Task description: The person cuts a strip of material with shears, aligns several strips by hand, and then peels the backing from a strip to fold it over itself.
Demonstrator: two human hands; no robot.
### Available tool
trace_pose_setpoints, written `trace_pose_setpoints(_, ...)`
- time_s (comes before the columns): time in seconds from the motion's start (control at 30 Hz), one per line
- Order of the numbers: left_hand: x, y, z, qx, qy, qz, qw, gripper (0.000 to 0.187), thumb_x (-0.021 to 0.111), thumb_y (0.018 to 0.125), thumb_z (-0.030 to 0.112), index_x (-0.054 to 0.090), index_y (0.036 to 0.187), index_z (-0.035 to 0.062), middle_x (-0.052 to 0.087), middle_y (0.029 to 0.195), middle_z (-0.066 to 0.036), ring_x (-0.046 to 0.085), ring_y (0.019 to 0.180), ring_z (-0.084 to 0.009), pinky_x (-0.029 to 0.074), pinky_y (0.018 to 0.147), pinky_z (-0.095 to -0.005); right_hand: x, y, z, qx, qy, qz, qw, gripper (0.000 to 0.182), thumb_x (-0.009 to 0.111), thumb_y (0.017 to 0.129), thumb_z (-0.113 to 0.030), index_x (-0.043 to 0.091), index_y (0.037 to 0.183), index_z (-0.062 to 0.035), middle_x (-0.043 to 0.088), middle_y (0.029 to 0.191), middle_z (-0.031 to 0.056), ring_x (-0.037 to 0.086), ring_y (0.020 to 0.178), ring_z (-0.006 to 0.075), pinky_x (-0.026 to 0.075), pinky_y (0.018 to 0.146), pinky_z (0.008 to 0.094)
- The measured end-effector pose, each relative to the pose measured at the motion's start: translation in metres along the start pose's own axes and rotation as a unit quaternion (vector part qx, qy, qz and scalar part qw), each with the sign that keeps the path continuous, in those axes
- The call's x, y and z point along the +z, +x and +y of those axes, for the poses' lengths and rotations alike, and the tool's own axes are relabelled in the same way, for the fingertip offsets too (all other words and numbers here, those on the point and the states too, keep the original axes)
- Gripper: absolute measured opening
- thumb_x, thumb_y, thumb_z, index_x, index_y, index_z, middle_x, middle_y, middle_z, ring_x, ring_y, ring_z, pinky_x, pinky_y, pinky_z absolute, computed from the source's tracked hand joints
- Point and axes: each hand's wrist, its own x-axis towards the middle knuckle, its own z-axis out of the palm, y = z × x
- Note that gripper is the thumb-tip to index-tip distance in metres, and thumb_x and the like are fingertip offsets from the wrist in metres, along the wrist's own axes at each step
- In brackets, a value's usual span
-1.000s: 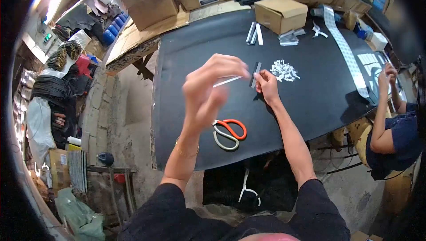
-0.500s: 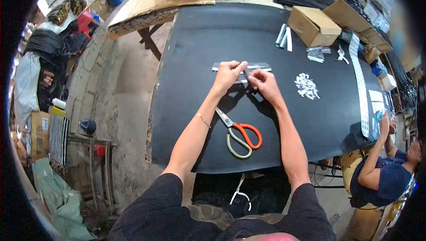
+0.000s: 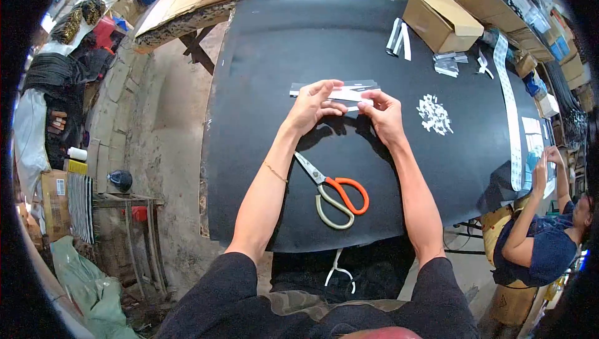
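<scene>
On the black table (image 3: 249, 127), thin white and clear strips (image 3: 346, 94) lie partly under and behind both hands. My left hand (image 3: 312, 107) is at the left part of the strips, its fingers apart. My right hand (image 3: 382, 114) pinches the right end of a small white strip, with thumb and fingers together. Scissors (image 3: 337, 195) with one orange and one pale handle rest below the hands, blades pointing up and left. To the right of my right hand sits a pile of small white pieces (image 3: 435, 114).
An open cardboard box (image 3: 440, 24) stands at the back right, with white strips (image 3: 398, 38) and clear pieces (image 3: 449, 63) beside it. A long white tape (image 3: 508, 108) runs along the right side. Another person (image 3: 536, 233) sits at the right edge.
My left hand has opened and no longer pinches the dark strip seen before. A white strip now shows between the hands. The view has shifted slightly.
</scene>
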Motion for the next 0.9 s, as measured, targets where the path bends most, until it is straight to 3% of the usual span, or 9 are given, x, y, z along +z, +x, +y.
trace_pose_setpoints(0.07, 0.000, 0.002, 0.001, -0.014, 0.005, 0.003, 1.000, 0.042, 0.062, 0.090, 0.023, 0.049, 0.120, -0.0038, 0.060, 0.105, -0.016, 0.067, 0.077, -0.0203, 0.056, 0.067, -0.0272, 0.002, -0.002, -0.002, -0.020, -0.025, 0.003, 0.999, 0.019, 0.069, 0.080, -0.001, 0.065, 0.098, 0.0026, 0.064, 0.090, 0.0065, 0.061, 0.076, 0.0114, 0.051, 0.064, 0.0240)
trace_pose_setpoints(0.13, 0.004, 0.003, -0.003, 0.009, 0.130, 0.025, 0.991, 0.044, 0.062, 0.089, 0.018, 0.048, 0.121, -0.0084, 0.061, 0.101, -0.018, 0.067, 0.077, -0.0207, 0.056, 0.068, -0.0259, 0.003, -0.004, -0.007, -0.004, -0.019, -0.015, 1.000, 0.021, 0.069, 0.080, -0.001, 0.065, 0.100, 0.0036, 0.064, 0.094, 0.0068, 0.061, 0.081, 0.0112, 0.052, 0.064, 0.0240)
trace_pose_setpoints(0.27, 0.011, 0.001, -0.008, 0.054, 0.187, 0.057, 0.979, 0.044, 0.063, 0.085, 0.008, 0.047, 0.123, -0.0067, 0.065, 0.092, -0.013, 0.066, 0.078, -0.0181, 0.056, 0.067, -0.0264, 0.008, -0.004, -0.007, 0.019, -0.072, 0.024, 0.997, 0.024, 0.065, 0.084, -0.002, 0.061, 0.106, 0.0029, 0.063, 0.094, 0.0071, 0.061, 0.075, 0.0104, 0.054, 0.065, 0.0239)
trace_pose_setpoints(0.33, 0.012, 0.001, -0.012, 0.065, 0.178, 0.064, 0.980, 0.039, 0.065, 0.084, 0.007, 0.052, 0.118, -0.0069, 0.066, 0.090, -0.013, 0.066, 0.078, -0.0169, 0.056, 0.066, -0.0259, 0.013, -0.004, -0.007, -0.006, -0.063, 0.017, 0.998, 0.026, 0.065, 0.084, -0.003, 0.059, 0.109, 0.0018, 0.064, 0.093, 0.0075, 0.062, 0.074, 0.0106, 0.055, 0.066, 0.0241)
trace_pose_setpoints(0.5, 0.013, 0.002, -0.017, 0.078, 0.267, 0.077, 0.957, 0.016, 0.069, 0.079, 0.004, 0.067, 0.092, -0.0056, 0.068, 0.079, -0.011, 0.066, 0.066, -0.0132, 0.055, 0.059, -0.0241, 0.014, -0.004, -0.008, 0.012, -0.123, 0.003, 0.992, 0.018, 0.068, 0.083, -0.005, 0.065, 0.098, 0.0034, 0.067, 0.083, 0.0072, 0.064, 0.070, 0.0124, 0.053, 0.061, 0.0238)
trace_pose_setpoints(0.6, 0.006, 0.005, -0.020, 0.102, 0.319, 0.091, 0.938, 0.012, 0.069, 0.078, 0.003, 0.069, 0.087, -0.0052, 0.068, 0.073, -0.008, 0.066, 0.063, -0.0120, 0.055, 0.059, -0.0229, 0.018, -0.007, -0.013, 0.021, -0.136, 0.023, 0.990, 0.013, 0.067, 0.082, -0.005, 0.067, 0.092, 0.0036, 0.067, 0.079, 0.0078, 0.065, 0.068, 0.0128, 0.053, 0.059, 0.0233)
trace_pose_setpoints(0.73, 0.004, 0.004, -0.015, 0.088, 0.317, 0.095, 0.940, 0.011, 0.064, 0.080, -0.002, 0.069, 0.090, -0.0054, 0.069, 0.075, -0.011, 0.068, 0.069, -0.0140, 0.055, 0.061, -0.0236, 0.005, -0.002, -0.004, 0.013, -0.141, 0.042, 0.989, 0.012, 0.066, 0.082, -0.003, 0.068, 0.092, 0.0043, 0.068, 0.079, 0.0090, 0.066, 0.068, 0.0134, 0.054, 0.059, 0.0228)
trace_pose_setpoints(0.77, 0.002, 0.003, -0.015, 0.075, 0.357, 0.080, 0.928, 0.018, 0.057, 0.082, -0.005, 0.068, 0.096, -0.0050, 0.069, 0.085, -0.013, 0.068, 0.075, -0.0176, 0.056, 0.067, -0.0247, 0.005, -0.002, -0.006, 0.020, -0.138, 0.046, 0.989, 0.013, 0.066, 0.082, -0.003, 0.068, 0.092, 0.0049, 0.068, 0.078, 0.0094, 0.066, 0.069, 0.0135, 0.054, 0.059, 0.0228)
trace_pose_setpoints(0.9, -0.003, 0.005, -0.015, 0.085, 0.335, 0.073, 0.935, 0.018, 0.054, 0.083, -0.006, 0.068, 0.096, -0.0063, 0.069, 0.083, -0.013, 0.069, 0.076, -0.0192, 0.057, 0.068, -0.0256, 0.001, -0.001, -0.009, 0.030, -0.109, 0.043, 0.993, 0.013, 0.065, 0.081, 0.000, 0.067, 0.092, 0.0068, 0.068, 0.079, 0.0112, 0.066, 0.069, 0.0150, 0.055, 0.061, 0.0239)
